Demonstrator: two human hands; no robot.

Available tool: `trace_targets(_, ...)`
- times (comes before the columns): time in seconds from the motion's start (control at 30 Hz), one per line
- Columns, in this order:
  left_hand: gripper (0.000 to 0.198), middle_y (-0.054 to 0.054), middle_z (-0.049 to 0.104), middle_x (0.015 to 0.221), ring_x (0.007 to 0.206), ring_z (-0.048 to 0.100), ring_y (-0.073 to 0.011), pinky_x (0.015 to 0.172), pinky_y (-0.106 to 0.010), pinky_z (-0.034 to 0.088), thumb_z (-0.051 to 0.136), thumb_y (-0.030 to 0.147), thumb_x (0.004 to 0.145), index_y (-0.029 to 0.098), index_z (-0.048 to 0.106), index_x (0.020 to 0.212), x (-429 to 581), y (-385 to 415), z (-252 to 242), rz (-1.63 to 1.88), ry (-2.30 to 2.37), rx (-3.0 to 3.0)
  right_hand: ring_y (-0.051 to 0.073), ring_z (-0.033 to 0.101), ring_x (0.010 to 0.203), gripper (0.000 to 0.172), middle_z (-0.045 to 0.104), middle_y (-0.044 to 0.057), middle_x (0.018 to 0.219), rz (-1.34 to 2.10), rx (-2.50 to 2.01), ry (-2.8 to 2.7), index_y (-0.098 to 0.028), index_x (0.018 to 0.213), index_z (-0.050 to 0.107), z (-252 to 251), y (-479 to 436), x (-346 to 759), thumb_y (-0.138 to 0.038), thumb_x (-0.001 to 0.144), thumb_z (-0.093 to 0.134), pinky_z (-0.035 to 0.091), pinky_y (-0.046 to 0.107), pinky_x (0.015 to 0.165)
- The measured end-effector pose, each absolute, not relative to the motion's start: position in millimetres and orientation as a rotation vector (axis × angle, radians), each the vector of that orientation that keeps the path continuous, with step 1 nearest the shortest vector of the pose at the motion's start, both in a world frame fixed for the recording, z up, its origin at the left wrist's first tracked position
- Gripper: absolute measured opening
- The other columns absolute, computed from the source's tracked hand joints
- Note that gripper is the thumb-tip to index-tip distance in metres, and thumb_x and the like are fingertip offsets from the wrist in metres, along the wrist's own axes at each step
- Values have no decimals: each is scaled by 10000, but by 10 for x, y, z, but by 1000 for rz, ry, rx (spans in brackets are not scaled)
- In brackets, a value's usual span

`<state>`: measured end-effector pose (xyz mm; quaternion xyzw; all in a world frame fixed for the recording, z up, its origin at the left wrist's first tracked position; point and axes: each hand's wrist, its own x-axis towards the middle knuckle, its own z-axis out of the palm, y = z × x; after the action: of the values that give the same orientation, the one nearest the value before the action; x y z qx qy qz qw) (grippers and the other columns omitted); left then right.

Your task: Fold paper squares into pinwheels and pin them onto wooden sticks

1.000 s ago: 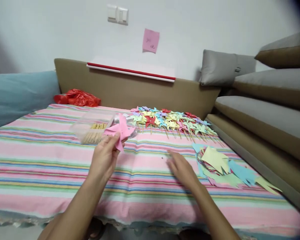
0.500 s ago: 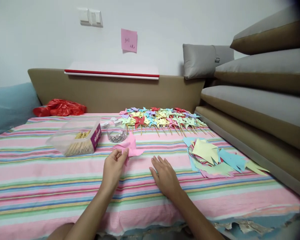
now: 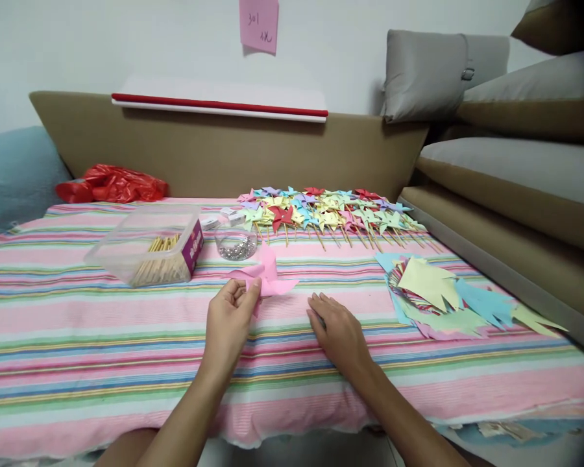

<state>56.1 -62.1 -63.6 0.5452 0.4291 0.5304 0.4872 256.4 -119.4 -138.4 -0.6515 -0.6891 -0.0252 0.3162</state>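
Observation:
A pink paper pinwheel (image 3: pixel 268 277) with folded blades is pinched between the thumb and fingers of my left hand (image 3: pixel 233 308), just above the striped cloth. To the right, my right hand (image 3: pixel 338 331) rests palm down on the cloth with its fingers slightly bent and its thumb apart; nothing shows in it. Beyond the pinwheel stands a clear round dish (image 3: pixel 236 247) of small silvery pins. Left of that, a clear plastic box (image 3: pixel 126 250) with a purple label holds many wooden sticks (image 3: pixel 163 267).
Many finished pinwheels (image 3: pixel 321 211) on sticks lie at the back. Cut paper pieces (image 3: pixel 428 285) in several colours are piled on the right. A red plastic bag (image 3: pixel 111 185) lies back left. Stacked grey-brown cushions (image 3: pixel 516 188) border the right side, and striped cloth (image 3: pixel 102 337) covers the surface.
The view has tilted down and shifted a little. My right hand's fingers have drawn in slightly, while my left hand keeps its pinch on the pink pinwheel.

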Motion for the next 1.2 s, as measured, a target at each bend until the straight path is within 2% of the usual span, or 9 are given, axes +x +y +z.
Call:
trace_targets(0.1,374,51,526,634,590,461,-103,562,-211,341,712,486,850,188,527,720,542,-644,-657,1266,1028,1337,260,726,1111,290,778,75,1152,8,-1681,-1710,-200,1093,756,-1309,-1264,2557,-167,964,498,573,422,993)
trace_targets(0.23,451,85,369,549,495,328,-92,487,-224,254,680,506,862,224,385,669,587,-661,-739,1251,1026,1353,236,761,962,211,804,34,1037,286,-1538,-1513,-247,1007,762,-1108,-1355,2480,-263,956,558,612,376,860)
trace_targets(0.37,414,63,382,551,509,373,-123,506,-246,252,628,456,897,237,375,654,706,-703,-823,1247,1107,1517,232,736,951,156,792,41,978,507,-1379,-1298,-240,953,750,-917,-1393,2385,-332,931,627,580,372,873)
trace_targets(0.53,353,53,385,557,504,336,-135,544,-281,214,620,348,900,235,408,641,836,-795,-857,1246,1225,1818,192,666,821,80,759,24,888,441,-1335,-1294,-236,893,739,-822,-1379,2352,-300,893,691,526,335,781)
trace_targets(0.63,342,54,387,585,525,344,-135,553,-278,230,587,357,925,237,394,670,876,-833,-862,1196,1184,1868,177,613,787,53,739,9,848,379,-1299,-1394,-240,862,730,-813,-1356,2367,-232,893,688,488,321,737)
trace_targets(0.8,368,53,337,638,591,343,-135,564,-262,261,586,424,932,233,384,691,900,-848,-858,1122,1034,1724,186,612,853,102,692,20,868,295,-1230,-1515,-242,897,714,-802,-1339,2381,-188,930,634,491,337,781)
trace_targets(1.0,404,55,295,660,597,318,-125,545,-253,257,611,454,923,229,366,693,906,-859,-859,1119,953,1625,180,568,875,87,525,26,906,224,-1221,-1472,-244,893,730,-801,-1335,2380,-198,917,659,498,338,799)
trace_targets(1.2,383,57,316,644,583,332,-122,533,-254,260,628,449,915,223,414,692,916,-881,-850,1150,918,1609,203,571,973,61,511,36,974,227,-1263,-1431,-260,873,745,-797,-1335,2394,-232,895,694,481,380,902)
